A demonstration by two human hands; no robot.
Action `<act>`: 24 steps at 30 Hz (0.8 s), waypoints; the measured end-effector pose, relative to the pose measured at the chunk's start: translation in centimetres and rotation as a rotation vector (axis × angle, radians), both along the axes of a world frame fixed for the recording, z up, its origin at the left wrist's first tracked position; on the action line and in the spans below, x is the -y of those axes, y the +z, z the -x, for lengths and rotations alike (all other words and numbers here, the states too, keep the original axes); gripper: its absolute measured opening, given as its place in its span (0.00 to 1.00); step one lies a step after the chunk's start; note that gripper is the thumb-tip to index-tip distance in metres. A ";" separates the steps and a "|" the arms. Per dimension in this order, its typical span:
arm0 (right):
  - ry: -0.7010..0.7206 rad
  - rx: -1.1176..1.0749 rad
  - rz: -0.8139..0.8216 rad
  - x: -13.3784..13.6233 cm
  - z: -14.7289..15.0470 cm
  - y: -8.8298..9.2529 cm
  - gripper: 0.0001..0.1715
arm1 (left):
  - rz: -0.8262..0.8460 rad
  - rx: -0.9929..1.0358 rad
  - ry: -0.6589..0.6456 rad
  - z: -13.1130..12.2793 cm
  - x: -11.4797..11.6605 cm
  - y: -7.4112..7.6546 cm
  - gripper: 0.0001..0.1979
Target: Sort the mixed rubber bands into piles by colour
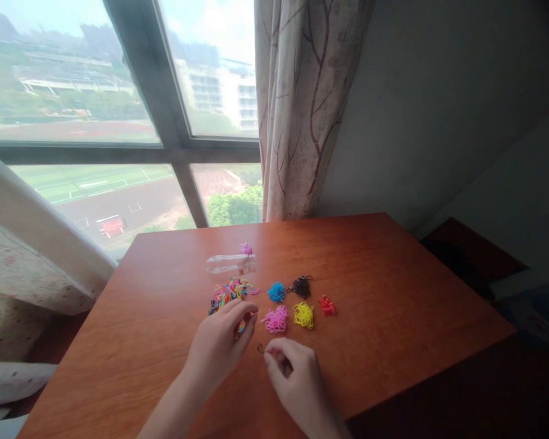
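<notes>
My right hand (295, 369) pinches a small black rubber band (260, 348), which sticks out to the left of the fingertips. My left hand (224, 335) curls with thumb and index finger close together; whatever lies between them is too small to make out. Just behind it is a mixed multicoloured pile of rubber bands (231, 291), partly covered by the fingers. Sorted by colour, small heaps lie to the right: pink bands (275, 319), yellow bands (304, 315), blue bands (277, 292), black bands (301, 286) and red bands (327, 305).
A clear plastic container (229, 264) lies on its side behind the mixed pile, with a pink-purple piece (246, 248) beside it. The wooden table (393, 317) meets a window (178, 152) and a patterned curtain (297, 110) at the back.
</notes>
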State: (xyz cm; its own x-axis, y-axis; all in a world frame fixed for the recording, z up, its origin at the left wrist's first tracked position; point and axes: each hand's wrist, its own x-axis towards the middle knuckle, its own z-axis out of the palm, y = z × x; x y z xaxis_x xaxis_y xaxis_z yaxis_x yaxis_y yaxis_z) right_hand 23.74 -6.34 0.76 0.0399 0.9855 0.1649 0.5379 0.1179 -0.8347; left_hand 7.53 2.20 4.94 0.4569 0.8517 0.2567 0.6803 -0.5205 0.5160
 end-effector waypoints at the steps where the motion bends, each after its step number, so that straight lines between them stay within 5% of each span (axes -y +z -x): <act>1: -0.028 -0.010 -0.008 -0.2 -0.7 0.4 0.08 | -0.002 0.022 0.012 1.0 0.8 -0.5 0.09; 7: -0.261 0.231 -0.050 -3.0 -7.7 2.3 0.12 | -0.061 0.048 0.139 6.0 4.2 -3.4 0.09; 11: -0.315 0.566 0.118 -6.3 -10.8 2.7 0.08 | -0.119 0.048 0.196 7.7 4.7 -4.4 0.09; 17: -0.296 0.640 0.213 -9.9 -11.0 2.0 0.08 | -0.089 0.002 0.200 7.6 4.7 -4.7 0.10; 24: -0.282 0.663 0.278 -10.9 -10.9 1.4 0.07 | -0.062 -0.002 0.216 7.4 5.0 -4.4 0.10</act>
State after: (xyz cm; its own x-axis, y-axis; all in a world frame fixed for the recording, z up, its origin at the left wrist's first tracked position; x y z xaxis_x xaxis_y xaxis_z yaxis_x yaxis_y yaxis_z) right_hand 34.60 4.60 2.11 0.2750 0.9614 -0.0100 0.9142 -0.2647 -0.3069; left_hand 0.12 -2.75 0.58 0.2664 0.9125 0.3106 0.7802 -0.3933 0.4865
